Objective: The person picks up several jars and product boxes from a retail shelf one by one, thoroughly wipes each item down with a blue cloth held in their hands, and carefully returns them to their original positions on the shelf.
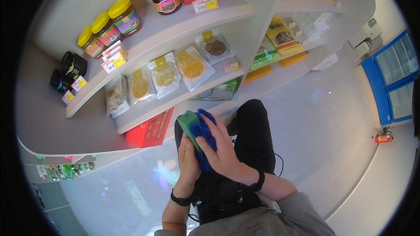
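My left hand (188,157) holds a green box (188,121) upright and slightly tilted above my lap. In my right hand (224,150) is a blue cloth (204,132), pressed against the box's right side. Part of the cloth hangs down between my two hands. The lower part of the box is hidden behind my fingers and the cloth. Just beyond the box stands a shelf unit, whose lower shelf (183,100) carries several clear-fronted pouches (164,75).
Jars with yellow lids (124,16) and dark jars (74,65) stand on the upper shelf, with price tags (114,62) along its edge. A red box (151,129) lies below. Blue-framed glass-door cabinets (395,75) and a red device (383,137) are at the right.
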Demonstrator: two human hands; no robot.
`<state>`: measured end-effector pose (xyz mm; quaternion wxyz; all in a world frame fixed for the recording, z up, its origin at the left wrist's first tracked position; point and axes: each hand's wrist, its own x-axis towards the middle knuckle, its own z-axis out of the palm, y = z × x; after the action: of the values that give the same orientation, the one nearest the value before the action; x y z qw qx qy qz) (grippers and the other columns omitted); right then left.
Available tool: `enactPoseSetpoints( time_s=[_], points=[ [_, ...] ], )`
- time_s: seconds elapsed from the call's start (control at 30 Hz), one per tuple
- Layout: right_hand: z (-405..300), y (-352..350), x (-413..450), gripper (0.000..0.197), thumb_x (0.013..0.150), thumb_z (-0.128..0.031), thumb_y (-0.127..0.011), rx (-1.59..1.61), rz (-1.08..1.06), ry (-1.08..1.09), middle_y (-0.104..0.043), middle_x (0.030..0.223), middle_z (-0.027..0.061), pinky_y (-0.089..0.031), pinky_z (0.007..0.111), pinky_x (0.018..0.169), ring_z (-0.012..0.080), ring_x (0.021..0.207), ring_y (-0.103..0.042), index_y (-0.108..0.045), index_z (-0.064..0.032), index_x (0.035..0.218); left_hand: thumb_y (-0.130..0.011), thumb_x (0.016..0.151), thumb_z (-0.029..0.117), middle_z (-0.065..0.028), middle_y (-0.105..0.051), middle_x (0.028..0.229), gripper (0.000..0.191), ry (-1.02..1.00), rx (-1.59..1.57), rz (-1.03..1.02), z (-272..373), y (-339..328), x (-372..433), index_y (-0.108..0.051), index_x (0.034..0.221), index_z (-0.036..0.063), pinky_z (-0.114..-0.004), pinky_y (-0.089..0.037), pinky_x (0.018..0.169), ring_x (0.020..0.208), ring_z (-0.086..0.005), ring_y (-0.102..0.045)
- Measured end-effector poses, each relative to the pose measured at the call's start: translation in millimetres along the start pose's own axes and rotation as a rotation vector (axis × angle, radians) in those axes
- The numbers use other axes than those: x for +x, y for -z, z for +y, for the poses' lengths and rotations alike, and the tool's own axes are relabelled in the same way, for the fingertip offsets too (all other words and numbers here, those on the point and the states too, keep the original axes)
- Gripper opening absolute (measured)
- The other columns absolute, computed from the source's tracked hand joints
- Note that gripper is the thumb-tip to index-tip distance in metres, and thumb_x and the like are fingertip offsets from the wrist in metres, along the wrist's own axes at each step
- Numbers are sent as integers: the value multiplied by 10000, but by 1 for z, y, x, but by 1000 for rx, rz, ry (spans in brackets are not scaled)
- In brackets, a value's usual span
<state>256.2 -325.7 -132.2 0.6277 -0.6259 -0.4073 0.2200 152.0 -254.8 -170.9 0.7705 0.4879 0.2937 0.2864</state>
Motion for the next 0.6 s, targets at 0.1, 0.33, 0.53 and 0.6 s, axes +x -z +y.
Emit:
enactPoseSetpoints(
  time_s=[0.1, 0.33, 0.53, 0.6],
  points=[
    [-3, -4, 4, 530, 958, -119, -654, -63, -50, 62, -420, 1487, 229, -418, 416, 1107, 424, 1340, -486, -466, 51, 1424, -343, 1033, 664, -112, -470, 1497, 831, -136, -118, -12, 1, -2, -1, -311, 1564, 25, -368, -376, 1141, 1355, -217, -479],
    [1, -5, -20, 593, 919, -97, -693, -157, -177, 182, -420, 1505, 238, -392, 460, 1127, 424, 1370, -449, -465, 46, 1447, -296, 1010, 724, -67, -558, 1239, 769, -304, -107, 82, 15, 8, 11, -495, 1326, 52, -342, -425, 1044, 1162, -178, -544],
    [-7, -7, -5, 591, 907, -173, -725, -279, -207, 252, -470, 1441, 224, -438, 470, 1068, 414, 1269, -509, -495, 38, 1410, -344, 1030, 682, -39, -553, 1050, 674, -240, -446, 277, 42, -10, 16, -515, 1194, 51, -303, -439, 919, 1021, -155, -533],
    [-11, -9, -4, 615, 893, -160, -740, -226, -198, 284, -467, 1452, 214, -426, 466, 1074, 407, 1282, -501, -493, 21, 1427, -365, 1039, 658, -29, -510, 984, 641, -371, -417, 107, 62, -3, 27, -516, 1164, 48, -283, -412, 825, 907, -141, -476]
  ],
)
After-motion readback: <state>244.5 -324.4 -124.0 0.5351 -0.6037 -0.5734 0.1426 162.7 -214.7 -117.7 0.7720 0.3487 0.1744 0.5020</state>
